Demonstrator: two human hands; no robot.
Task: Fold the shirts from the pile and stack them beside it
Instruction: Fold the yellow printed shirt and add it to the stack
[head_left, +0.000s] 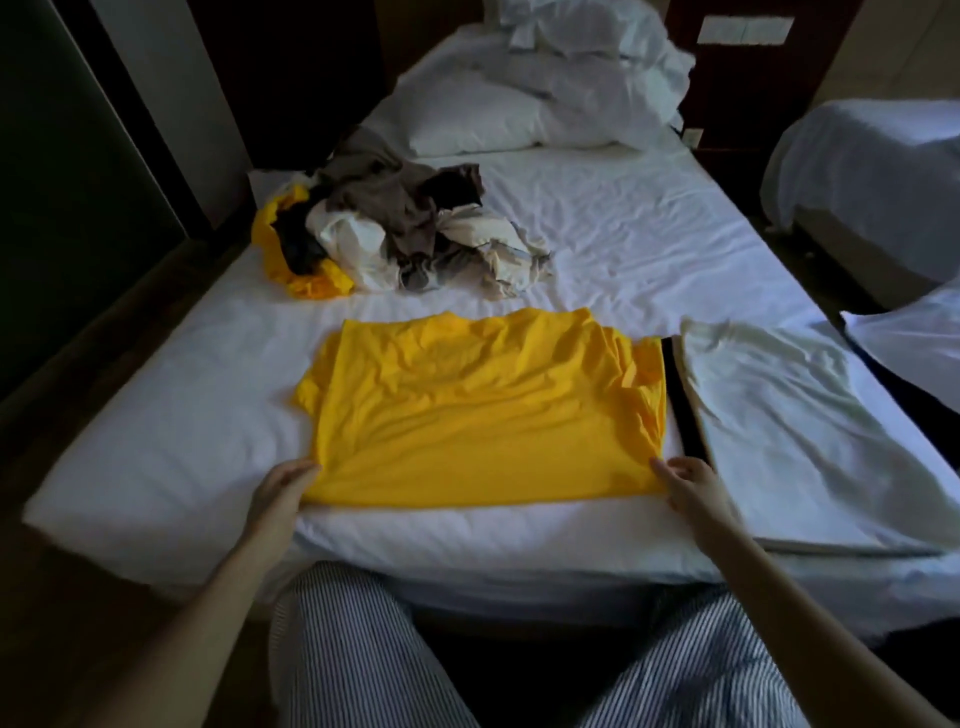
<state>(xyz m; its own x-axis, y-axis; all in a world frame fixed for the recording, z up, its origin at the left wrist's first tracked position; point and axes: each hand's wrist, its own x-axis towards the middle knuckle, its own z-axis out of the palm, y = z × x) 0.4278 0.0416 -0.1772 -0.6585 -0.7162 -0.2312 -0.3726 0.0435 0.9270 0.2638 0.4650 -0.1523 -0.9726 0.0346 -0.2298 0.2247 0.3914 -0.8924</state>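
— What does the person wear?
— Loose trousers (358, 654) with thin stripes, dark blue-grey on white, running down both legs.
— And the arms?
— The left forearm (208, 587) and right forearm (779, 587) are bare as far as they show. The left hand (283, 486) and right hand (688, 483) are bare too.

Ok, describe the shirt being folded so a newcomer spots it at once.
On the white bed, near its foot edge, lies the yellow shirt, between the crumpled pile behind and the pale folded garment to its right. It alone is yellow and flat, near corners held by the left hand and right hand.
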